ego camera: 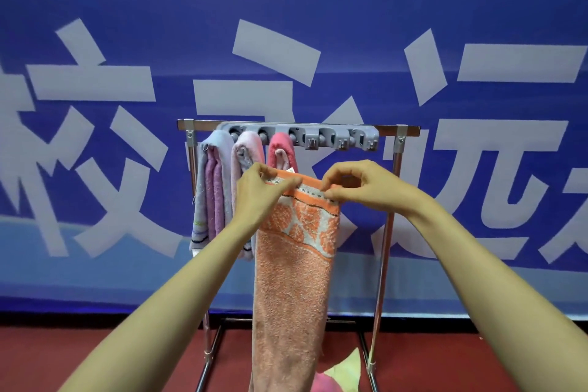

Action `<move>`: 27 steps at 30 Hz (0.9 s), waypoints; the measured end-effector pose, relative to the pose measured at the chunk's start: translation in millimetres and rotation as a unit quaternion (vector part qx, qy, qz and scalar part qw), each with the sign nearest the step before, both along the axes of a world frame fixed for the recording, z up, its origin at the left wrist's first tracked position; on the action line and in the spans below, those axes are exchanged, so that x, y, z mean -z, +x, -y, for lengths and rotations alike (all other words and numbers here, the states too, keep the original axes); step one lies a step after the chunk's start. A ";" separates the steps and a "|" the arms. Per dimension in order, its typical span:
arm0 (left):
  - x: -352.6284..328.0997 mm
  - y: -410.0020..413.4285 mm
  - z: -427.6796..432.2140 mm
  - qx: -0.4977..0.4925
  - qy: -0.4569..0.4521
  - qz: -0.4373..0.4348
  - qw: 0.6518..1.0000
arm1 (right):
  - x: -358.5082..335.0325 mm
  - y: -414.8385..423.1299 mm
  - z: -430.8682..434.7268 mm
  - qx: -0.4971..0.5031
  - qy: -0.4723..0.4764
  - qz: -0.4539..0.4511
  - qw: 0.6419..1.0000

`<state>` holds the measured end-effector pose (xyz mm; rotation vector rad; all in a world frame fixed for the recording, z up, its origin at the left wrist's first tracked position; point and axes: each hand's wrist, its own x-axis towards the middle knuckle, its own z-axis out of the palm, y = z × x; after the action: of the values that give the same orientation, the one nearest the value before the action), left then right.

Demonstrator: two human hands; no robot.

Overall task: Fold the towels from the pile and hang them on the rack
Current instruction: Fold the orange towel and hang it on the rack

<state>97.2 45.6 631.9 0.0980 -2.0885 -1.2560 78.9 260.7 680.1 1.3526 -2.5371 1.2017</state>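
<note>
Just in front of the rack (398,149), both hands hold an orange towel (292,280) up by its top edge. The left hand (259,189) pinches the left end of the patterned border between thumb and fingers, and the right hand (358,181) pinches the right end with curled fingers. The towel is folded into a long narrow strip and hangs straight down between the forearms, its lower end running out of view at the bottom. Behind the hands, a grey holder (350,136) sits along the rack's top bar, and three towels hang from its left part: a lavender towel (212,178), a pale pink towel (246,149) and a deep pink towel (281,148). Low on the red floor (95,356), beside the rack's right leg, lies a pile of cloth (346,369) in yellow-green and pink. A blue banner (127,9) with large white characters fills the wall behind
</note>
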 end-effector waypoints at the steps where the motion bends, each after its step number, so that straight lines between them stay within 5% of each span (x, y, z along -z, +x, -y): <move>1: 2.0 -0.9 -1.4 -0.007 -0.003 0.000 1.000 | -0.9 0.8 2.1 -0.002 0.016 -0.002 1.000; 6: 11.2 -3.8 -7.8 -0.031 -0.001 0.022 0.999 | -7.0 5.3 9.3 0.001 0.129 -0.061 0.990; 9: 13.3 -5.1 -11.0 -0.037 -0.006 0.027 0.999 | -7.8 2.1 13.7 0.028 0.113 -0.096 0.989; 13: 10.1 -6.0 -13.6 0.046 -0.008 0.018 0.999 | -2.6 -11.0 17.8 0.091 0.149 -0.218 0.960; 18: 8.1 7.3 -16.4 0.159 0.025 -0.009 0.987 | 1.5 -12.1 26.2 0.108 0.169 -0.212 0.957; 27: 9.7 6.7 -13.7 0.186 0.157 -0.015 0.970 | 1.6 -12.5 35.2 0.145 0.111 -0.224 0.957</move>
<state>103.9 59.3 622.2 -0.1806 -1.9211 -1.7955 66.4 225.5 678.5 1.0753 -2.4628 0.5016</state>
